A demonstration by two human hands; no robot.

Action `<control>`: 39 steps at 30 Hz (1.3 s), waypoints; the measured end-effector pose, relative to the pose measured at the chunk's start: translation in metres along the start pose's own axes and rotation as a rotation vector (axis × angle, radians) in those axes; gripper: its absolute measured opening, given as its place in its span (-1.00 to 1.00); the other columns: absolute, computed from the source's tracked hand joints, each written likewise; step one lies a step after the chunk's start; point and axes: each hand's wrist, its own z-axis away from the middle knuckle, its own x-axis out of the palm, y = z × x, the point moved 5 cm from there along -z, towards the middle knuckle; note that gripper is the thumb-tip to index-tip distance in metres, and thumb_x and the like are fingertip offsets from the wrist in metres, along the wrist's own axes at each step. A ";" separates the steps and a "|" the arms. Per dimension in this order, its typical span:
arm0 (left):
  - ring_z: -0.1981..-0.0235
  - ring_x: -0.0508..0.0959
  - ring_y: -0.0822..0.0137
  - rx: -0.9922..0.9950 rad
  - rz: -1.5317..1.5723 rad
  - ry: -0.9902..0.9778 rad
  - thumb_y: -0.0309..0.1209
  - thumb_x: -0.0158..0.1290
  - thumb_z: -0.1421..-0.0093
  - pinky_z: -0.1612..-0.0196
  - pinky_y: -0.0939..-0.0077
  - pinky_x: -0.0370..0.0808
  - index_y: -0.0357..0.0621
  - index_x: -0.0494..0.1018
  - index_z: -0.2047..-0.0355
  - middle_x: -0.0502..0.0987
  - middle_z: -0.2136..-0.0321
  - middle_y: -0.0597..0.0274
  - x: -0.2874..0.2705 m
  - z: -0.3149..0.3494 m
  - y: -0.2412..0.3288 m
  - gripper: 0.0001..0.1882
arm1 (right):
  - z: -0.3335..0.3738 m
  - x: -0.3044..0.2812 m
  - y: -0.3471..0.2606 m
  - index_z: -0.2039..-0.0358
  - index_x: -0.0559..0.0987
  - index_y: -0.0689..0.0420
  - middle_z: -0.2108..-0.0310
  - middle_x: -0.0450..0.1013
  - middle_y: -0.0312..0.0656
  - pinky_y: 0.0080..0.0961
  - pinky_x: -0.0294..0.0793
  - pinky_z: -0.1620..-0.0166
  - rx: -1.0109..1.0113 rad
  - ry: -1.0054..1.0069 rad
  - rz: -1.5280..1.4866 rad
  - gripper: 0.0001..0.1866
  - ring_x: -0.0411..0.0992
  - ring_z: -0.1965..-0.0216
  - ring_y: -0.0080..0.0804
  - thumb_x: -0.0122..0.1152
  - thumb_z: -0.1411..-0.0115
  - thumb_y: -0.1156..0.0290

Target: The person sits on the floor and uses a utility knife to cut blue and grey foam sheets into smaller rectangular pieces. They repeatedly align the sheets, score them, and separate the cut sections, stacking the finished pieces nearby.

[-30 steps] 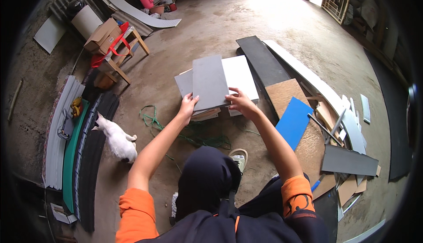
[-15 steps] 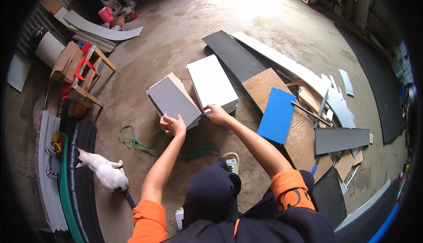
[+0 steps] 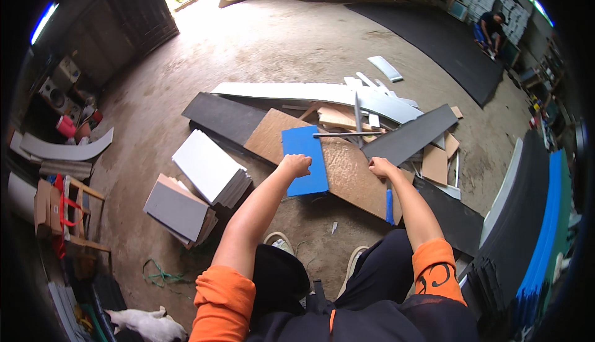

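My left hand (image 3: 297,165) is over the blue sheet (image 3: 308,184), its fingers curled closed with nothing visible in them. Whether it touches the sheet I cannot tell. The sheet lies on a brown board (image 3: 347,175). My right hand (image 3: 382,167) is over the board's right part, fingers curled in, beside the near end of a dark grey strip (image 3: 418,132); I see nothing in it. Below that hand lies a blue-handled tool (image 3: 389,207). A thin dark rod (image 3: 347,135) crosses the sheet's upper right corner.
Left of the boards stand a white stack of panels (image 3: 209,163) and a grey-topped stack (image 3: 175,204). Scrap pieces (image 3: 437,163) lie at the right. Green twine (image 3: 162,274) and a white cat (image 3: 149,323) are at lower left. A co-worker (image 3: 491,32) crouches far right.
My view has swung right. Both hands have left the two panel stacks and moved over to the blue sheet and brown board. The stacks now sit to my left.
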 end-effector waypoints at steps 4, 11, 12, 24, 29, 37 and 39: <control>0.10 0.44 0.18 0.056 0.025 0.089 -0.18 0.05 -0.02 0.11 0.20 0.38 0.03 0.36 0.10 0.42 0.11 0.16 0.013 -0.046 0.059 -0.58 | 0.064 0.003 0.133 0.21 0.44 0.24 0.25 0.42 0.09 -0.32 0.42 0.18 0.512 -0.051 0.034 -0.67 0.45 0.25 -0.17 0.00 -0.02 0.34; 0.12 0.45 0.14 0.025 0.115 -0.054 -0.18 0.05 -0.02 0.10 0.27 0.39 0.01 0.37 0.12 0.45 0.17 0.10 0.079 -0.112 0.057 -0.60 | 0.105 0.066 0.141 -0.07 0.15 0.17 -0.07 0.00 0.07 -0.08 0.17 -0.08 0.453 0.110 -0.071 -0.35 0.03 -0.10 0.06 0.14 -0.02 0.18; 0.13 0.45 0.14 0.004 0.112 -0.057 -0.18 0.05 -0.02 0.10 0.29 0.39 0.01 0.37 0.12 0.45 0.18 0.09 0.085 -0.119 0.060 -0.60 | 0.107 0.076 0.132 -0.07 0.15 0.17 -0.07 0.00 0.07 -0.09 0.17 -0.08 0.411 0.116 -0.075 -0.35 0.03 -0.10 0.05 0.15 -0.02 0.18; 0.16 0.44 0.06 -0.235 0.920 0.170 -0.18 0.01 -0.07 0.11 0.27 0.34 -0.31 0.14 0.03 0.44 0.23 -0.11 0.103 -0.214 0.104 -0.43 | 0.108 0.104 0.114 0.01 0.15 0.25 0.20 0.19 0.02 -0.28 0.37 0.11 0.224 0.407 -0.108 -0.38 0.27 0.15 -0.05 0.20 0.03 0.33; 0.10 0.36 -0.06 -0.539 1.135 0.412 -0.11 0.02 -0.07 0.03 0.23 0.25 -0.33 0.10 0.02 0.33 0.16 -0.27 0.128 -0.232 0.089 -0.37 | 0.095 0.106 0.113 0.08 0.20 0.30 0.24 0.19 0.07 -0.24 0.36 0.17 0.283 0.475 -0.294 -0.51 0.29 0.19 0.01 0.09 0.04 0.46; 0.13 0.35 0.10 -0.628 1.530 0.564 -0.27 -0.10 -0.18 0.04 0.32 0.25 -0.32 0.04 0.08 0.27 0.16 -0.11 0.115 -0.219 0.189 -0.55 | 0.147 0.118 0.189 0.22 0.28 0.28 0.28 0.23 -0.04 -0.40 0.36 0.28 0.685 0.739 -0.672 -0.71 0.35 0.37 -0.27 -0.06 -0.06 0.41; 0.15 0.37 0.14 -0.613 1.581 0.601 -0.30 -0.11 -0.19 0.07 0.34 0.28 -0.29 0.03 0.10 0.29 0.16 -0.08 0.108 -0.215 0.191 -0.59 | 0.159 0.104 0.180 0.21 0.29 0.24 0.34 0.24 -0.16 -0.58 0.35 0.52 0.683 0.790 -0.891 -0.75 0.36 0.60 -0.54 -0.13 -0.10 0.41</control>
